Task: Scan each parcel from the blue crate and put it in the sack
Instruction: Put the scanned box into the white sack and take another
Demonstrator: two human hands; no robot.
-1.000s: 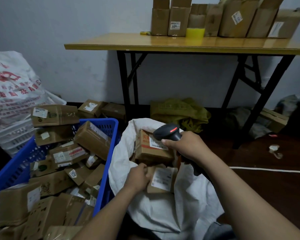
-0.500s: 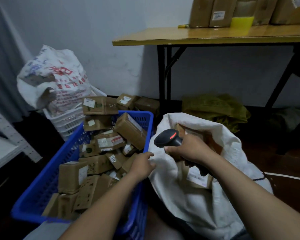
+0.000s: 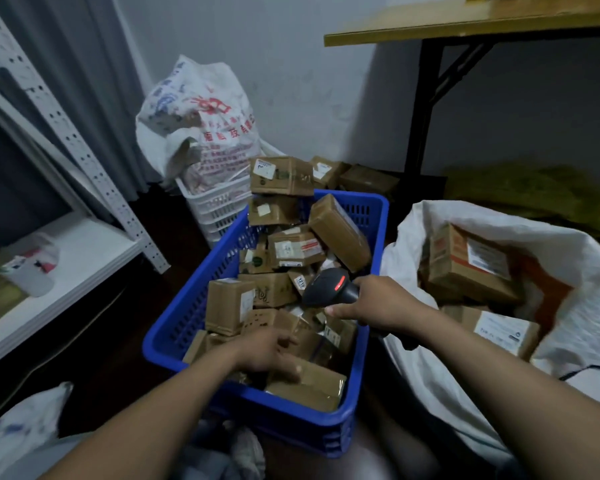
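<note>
Our left hand [image 3: 267, 353] is on a near parcel [image 3: 312, 386] in the blue crate [image 3: 187, 299]. It's blurred, so we can't tell if the fingers grip. Right hand [image 3: 378, 306] fingers curl round the scanner [image 3: 329, 287]. Risk: a loose grab drops the parcel short of the sack [image 3: 586, 306], right.

From my remote seat, the dark floor [image 3: 118, 358] carries nearly everything. The blue crate [image 3: 174, 327] stands on it in the middle, with the white sack [image 3: 568, 341] just beside the crate's right side. Behind the crate's far left corner sits a white slatted basket [image 3: 215, 209], and two loose cardboard boxes [image 3: 347, 174] lie by the wall behind the far rim. An olive-green bag [image 3: 534, 192] lies slumped under the yellow-topped table [image 3: 465, 26], whose black legs [image 3: 423, 109] stand on the floor near the wall. At the left, a white metal rack [image 3: 84, 258] rests on the floor, and its shelf holds a blurred clear plastic container [image 3: 32, 268].
</note>
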